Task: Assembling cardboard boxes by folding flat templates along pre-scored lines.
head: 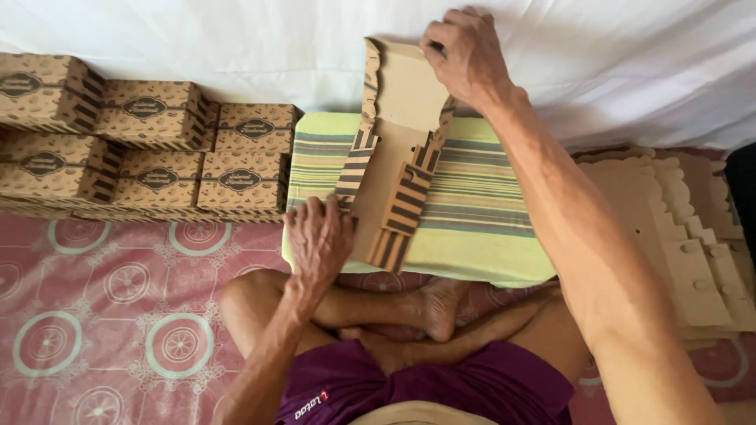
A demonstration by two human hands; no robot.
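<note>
Person sits cross-legged on a pink patterned floor mat [118, 315], facing a striped green-and-yellow cushion [480, 212] that serves as a work surface. Across the cushion lies a half-folded brown cardboard box blank with dark striped side flaps [394, 157], its far end tipped up toward a white cloth backdrop [236, 39]. The left hand [317, 236] presses down on the blank's near-left corner, fingers curled over the striped flap edge; it grips or pins the card, and which of the 2 cannot be told. The right hand [465, 51] reaches to the far end and pinches the raised scalloped top panel between thumb and fingers. The step in hand looks like the folding-up of the blank's walls, with the far panel raised and the side flaps only partly bent. The next move would seem to call for bending the striked flaps inward along their creases while the near end stays pinned flat. To the left, about 7 finished printed brown cardboard boxes [150, 110] stand stacked in 2 tiers. To the right, a pile of flat unfolded cardboard blanks with scalloped edges [677, 236] rests on the mat.
</note>
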